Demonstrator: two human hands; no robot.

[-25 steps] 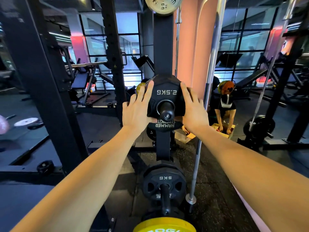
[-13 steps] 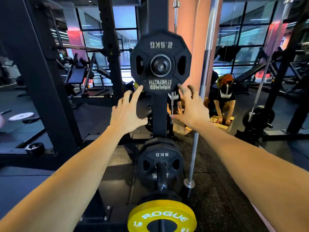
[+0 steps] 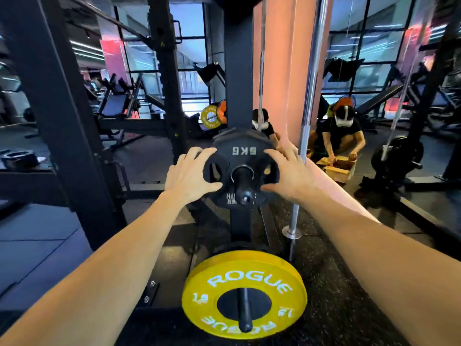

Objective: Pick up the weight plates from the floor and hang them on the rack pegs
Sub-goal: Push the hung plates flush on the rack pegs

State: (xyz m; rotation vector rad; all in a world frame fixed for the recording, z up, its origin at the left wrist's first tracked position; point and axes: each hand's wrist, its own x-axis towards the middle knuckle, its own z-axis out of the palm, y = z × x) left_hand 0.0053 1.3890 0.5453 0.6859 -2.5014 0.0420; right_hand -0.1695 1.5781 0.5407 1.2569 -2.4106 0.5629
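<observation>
Two weight plates hang on the black steel rack upright (image 3: 238, 71), each on its own peg. The upper is a black twelve-sided plate marked 5 KG (image 3: 240, 152), seated on a black cylindrical peg (image 3: 243, 188) that passes through its centre hole. The lower is a yellow round plate lettered ROGUE (image 3: 245, 275), on a second black peg (image 3: 244, 310). One chrome barbell (image 3: 308, 113) stands upright just right of the rack. Two people (image 3: 343, 136) crouch behind, one largely hidden by the upright. The floor is dark speckled rubber matting (image 3: 336, 283); glazed walls and benches fill the room beyond.

The left hand (image 3: 189, 177) and right hand (image 3: 290, 174) flank the black plate with fingers spread and lightly bent. The left fingertips (image 3: 210, 152) and thumb lie at the plate's left rim; the right fingertips (image 3: 268, 153) and thumb at its right face. Whether they touch it cannot be told. The black plate lies between the two sets of fingers; the yellow plate lies well below them.
</observation>
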